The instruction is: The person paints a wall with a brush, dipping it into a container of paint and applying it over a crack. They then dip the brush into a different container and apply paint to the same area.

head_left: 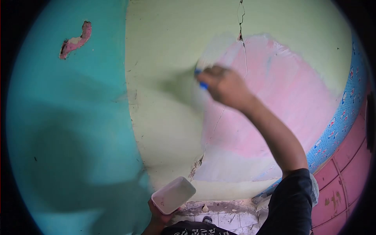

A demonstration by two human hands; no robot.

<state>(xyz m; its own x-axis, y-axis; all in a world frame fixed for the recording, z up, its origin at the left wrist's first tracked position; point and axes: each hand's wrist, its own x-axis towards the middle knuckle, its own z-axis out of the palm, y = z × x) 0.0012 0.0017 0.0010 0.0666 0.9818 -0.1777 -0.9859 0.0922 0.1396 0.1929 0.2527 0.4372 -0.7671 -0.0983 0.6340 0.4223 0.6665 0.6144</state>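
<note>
My right hand [227,86] is closed round a blue-handled tool [203,85] at the left edge of a streaky pink patch [290,86] on the pale green wall [168,58]. Motion blurs the hand, and the tool's working end is mostly hidden behind the fingers. Low in front of me, my left hand [158,213] grips a white rectangular tub [174,194] by its lower left side, tilted so its inside shows. A thin pale layer coats the tub's inside.
Cracks [240,23] run down the wall, with a crumbled hole [196,167] lower down. A turquoise wall [78,137] at left has a chipped pink gouge [76,41]. Blue patterned covering [337,121] and pink tiles [333,188] lie right. White floor tiles [229,220] show below.
</note>
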